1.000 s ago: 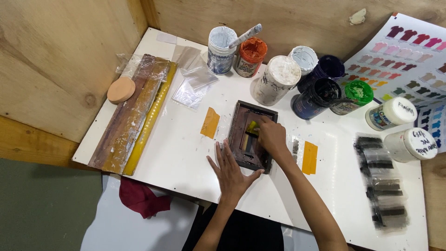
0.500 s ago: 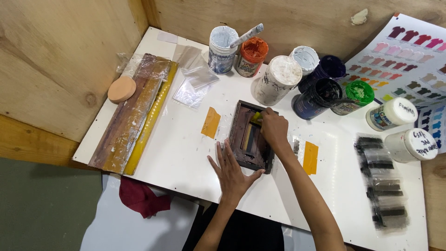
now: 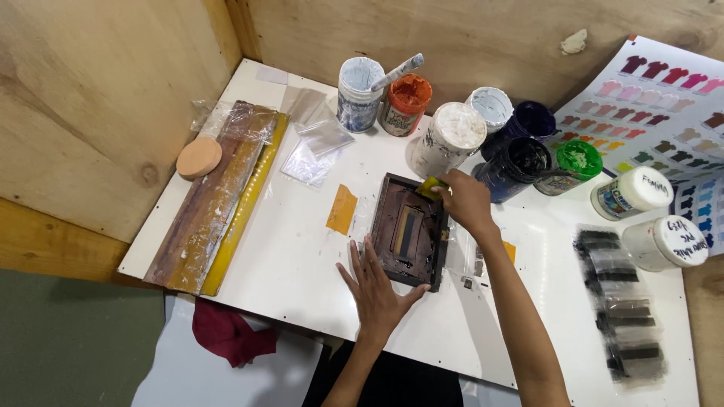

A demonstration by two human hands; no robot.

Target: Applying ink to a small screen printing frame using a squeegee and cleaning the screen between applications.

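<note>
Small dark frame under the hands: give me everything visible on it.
The small dark frame is a rectangular screen-printing frame, dark brown, stained, wood by the look. It lies flat on the white table. Its inner mesh shows a narrow upright window with yellowish and bluish streaks. The left hand lies flat, pressing its near left corner. The right hand holds a small yellow squeegee at its far right corner. An orange tape strip lies just left.

walls: bare plywood (image 3: 90,113) | furniture: white table (image 3: 264,249) | floor: grey-green (image 3: 68,339)
</note>
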